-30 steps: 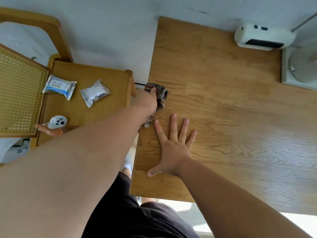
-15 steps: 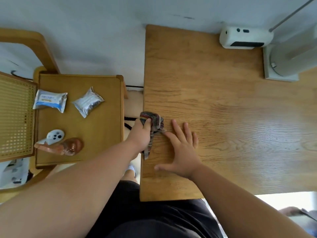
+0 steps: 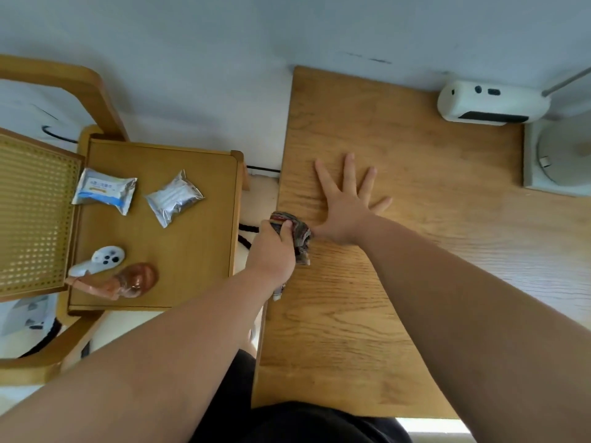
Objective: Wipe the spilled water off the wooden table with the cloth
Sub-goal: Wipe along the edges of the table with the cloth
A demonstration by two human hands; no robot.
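A bunched, striped dark cloth (image 3: 300,233) sits at the left edge of the wooden table (image 3: 415,251). My left hand (image 3: 271,251) grips the cloth, fingers curled over its top, and a strip of it hangs down past the table edge. Flat on the wood just beyond the cloth lies my right hand (image 3: 347,204), palm down with the fingers spread. I cannot make out any water on the wood; a pale glare covers the table's right part.
A white device (image 3: 489,102) and a fan base (image 3: 559,158) stand at the table's far right. Left of the table, a small wooden side table (image 3: 192,282) carries two foil packets (image 3: 140,196), a white controller (image 3: 99,260) and a brown object (image 3: 128,281).
My right hand has slid farther along the table, from beside the cloth to beyond it, and spread its fingers. The left hand still grips the cloth at the table's left edge.
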